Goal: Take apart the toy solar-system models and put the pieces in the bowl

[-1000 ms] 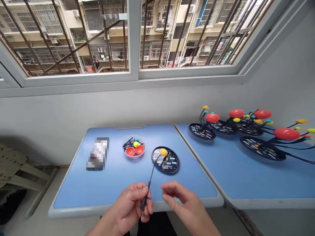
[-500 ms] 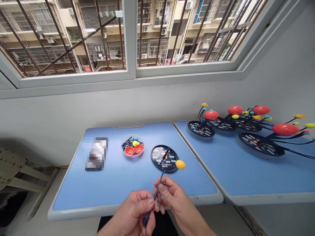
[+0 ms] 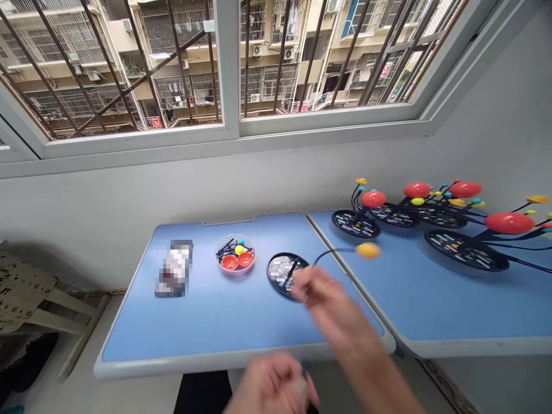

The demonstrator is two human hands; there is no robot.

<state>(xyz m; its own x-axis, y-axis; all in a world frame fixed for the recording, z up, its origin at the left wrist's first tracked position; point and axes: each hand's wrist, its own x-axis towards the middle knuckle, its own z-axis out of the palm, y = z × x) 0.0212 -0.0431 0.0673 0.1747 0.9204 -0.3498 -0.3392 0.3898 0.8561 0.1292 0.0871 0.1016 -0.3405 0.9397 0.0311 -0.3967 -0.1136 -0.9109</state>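
blurred, the right hand [image 3: 330, 296] hides the near right part of the black disc [image 3: 278, 269] and the lower end of a black rod [image 3: 338, 250]. nearer than the disc, the left hand [image 3: 276, 384] is smeared and cut by the bottom edge, its dark piece [image 3: 305, 367] unreadable. left of the disc, one object [image 3: 175, 268] is pixelated.

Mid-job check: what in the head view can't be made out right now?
Head view:
Left hand: blurred, cut off by the bottom edge; what it holds is unclear.
Rod: near end hidden by the right hand.
Disc: lower right hidden by the same hand.
Rightmost model: some tips cut off by the right edge.
Item at left: masked by pixelation.
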